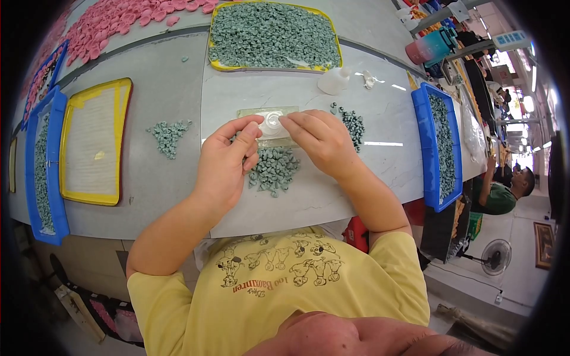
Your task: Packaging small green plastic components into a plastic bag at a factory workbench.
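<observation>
My left hand (pixel 225 160) is closed, its thumb and index fingertips at the left side of a small clear round dish (pixel 273 119). At the dish's right edge are the pressed-together fingertips of my right hand (pixel 323 139). Whatever small thing either hand may pinch is too small to make out. The dish sits on a pale greenish see-through slab (pixel 249 113) on the table. Just below the slab, between my forearms, lies a pile of small green pieces (pixel 274 172). A darker group of similar glossy pieces (pixel 354 127) lies right of my right hand.
A yellow-rimmed tray heaped with green pieces (pixel 273 35) stands at the back, near a white squeeze bottle (pixel 333 82). At left are a small green heap (pixel 168 137), a yellow-edged tray (pixel 95 142) and a blue bin (pixel 44 172). Another blue bin (pixel 442 148) is at right.
</observation>
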Action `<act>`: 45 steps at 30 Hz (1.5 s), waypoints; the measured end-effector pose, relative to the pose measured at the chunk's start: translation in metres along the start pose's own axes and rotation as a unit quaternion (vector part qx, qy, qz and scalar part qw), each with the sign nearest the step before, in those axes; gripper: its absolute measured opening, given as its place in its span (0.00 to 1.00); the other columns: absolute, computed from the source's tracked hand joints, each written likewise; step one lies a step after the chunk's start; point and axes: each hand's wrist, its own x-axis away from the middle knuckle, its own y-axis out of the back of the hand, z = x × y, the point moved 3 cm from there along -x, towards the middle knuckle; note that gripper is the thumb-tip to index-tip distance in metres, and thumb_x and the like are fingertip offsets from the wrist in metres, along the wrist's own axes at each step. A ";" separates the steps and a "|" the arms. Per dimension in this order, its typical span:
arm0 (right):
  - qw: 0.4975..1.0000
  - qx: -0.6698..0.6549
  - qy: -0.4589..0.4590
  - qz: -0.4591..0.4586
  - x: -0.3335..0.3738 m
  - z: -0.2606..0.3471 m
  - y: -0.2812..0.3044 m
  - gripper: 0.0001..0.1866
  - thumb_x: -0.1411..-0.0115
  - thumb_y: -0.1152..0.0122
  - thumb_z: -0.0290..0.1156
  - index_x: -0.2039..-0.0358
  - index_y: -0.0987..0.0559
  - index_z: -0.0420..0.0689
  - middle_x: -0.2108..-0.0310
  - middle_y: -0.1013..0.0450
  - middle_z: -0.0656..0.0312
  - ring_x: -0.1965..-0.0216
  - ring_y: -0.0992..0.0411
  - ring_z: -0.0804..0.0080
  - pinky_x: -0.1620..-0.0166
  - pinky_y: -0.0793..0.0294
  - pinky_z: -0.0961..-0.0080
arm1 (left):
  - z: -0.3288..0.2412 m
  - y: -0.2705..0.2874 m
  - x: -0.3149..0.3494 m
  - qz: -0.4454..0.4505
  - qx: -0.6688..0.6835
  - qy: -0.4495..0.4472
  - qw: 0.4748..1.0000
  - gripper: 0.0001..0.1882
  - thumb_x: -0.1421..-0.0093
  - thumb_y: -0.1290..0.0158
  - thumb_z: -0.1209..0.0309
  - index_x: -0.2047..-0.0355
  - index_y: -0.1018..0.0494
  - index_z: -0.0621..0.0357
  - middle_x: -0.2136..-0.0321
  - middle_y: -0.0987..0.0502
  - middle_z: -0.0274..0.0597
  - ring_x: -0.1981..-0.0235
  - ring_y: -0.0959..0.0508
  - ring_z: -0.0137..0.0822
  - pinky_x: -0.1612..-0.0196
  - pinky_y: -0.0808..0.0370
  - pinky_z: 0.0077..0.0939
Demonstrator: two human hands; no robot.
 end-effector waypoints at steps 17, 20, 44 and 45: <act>1.000 0.020 0.011 0.018 -0.002 0.009 -0.004 0.18 0.59 0.47 0.25 0.64 0.23 0.40 0.67 0.29 0.62 0.68 0.29 0.67 0.69 0.29 0.74 | -0.003 0.005 -0.001 -0.027 0.031 -0.012 0.999 0.11 0.43 0.49 0.74 0.60 0.32 0.64 0.77 0.34 0.30 0.82 0.40 0.20 0.79 0.42 0.12; 1.000 0.010 0.005 0.011 -0.005 0.011 -0.004 0.18 0.60 0.45 0.24 0.64 0.23 0.40 0.68 0.28 0.63 0.69 0.29 0.67 0.69 0.29 0.74 | -0.003 0.005 -0.001 -0.026 0.019 -0.022 0.999 0.11 0.43 0.48 0.74 0.60 0.32 0.64 0.75 0.32 0.32 0.82 0.40 0.20 0.79 0.42 0.12; 0.862 -0.389 -0.319 -0.070 0.017 0.002 0.002 0.04 0.49 0.42 0.18 0.71 0.24 0.36 0.71 0.30 0.62 0.70 0.32 0.81 0.69 0.34 0.86 | 0.011 -0.015 0.004 0.069 0.030 0.098 0.992 0.14 0.36 0.60 0.60 0.73 0.38 0.56 0.83 0.41 0.28 0.86 0.45 0.20 0.85 0.49 0.14; 0.861 -0.389 -0.319 -0.070 0.016 0.003 0.002 0.04 0.49 0.42 0.18 0.71 0.24 0.36 0.71 0.30 0.62 0.70 0.32 0.81 0.69 0.34 0.86 | 0.012 -0.016 0.005 0.068 0.030 0.098 0.992 0.14 0.36 0.60 0.60 0.73 0.38 0.56 0.83 0.41 0.28 0.86 0.45 0.20 0.85 0.49 0.14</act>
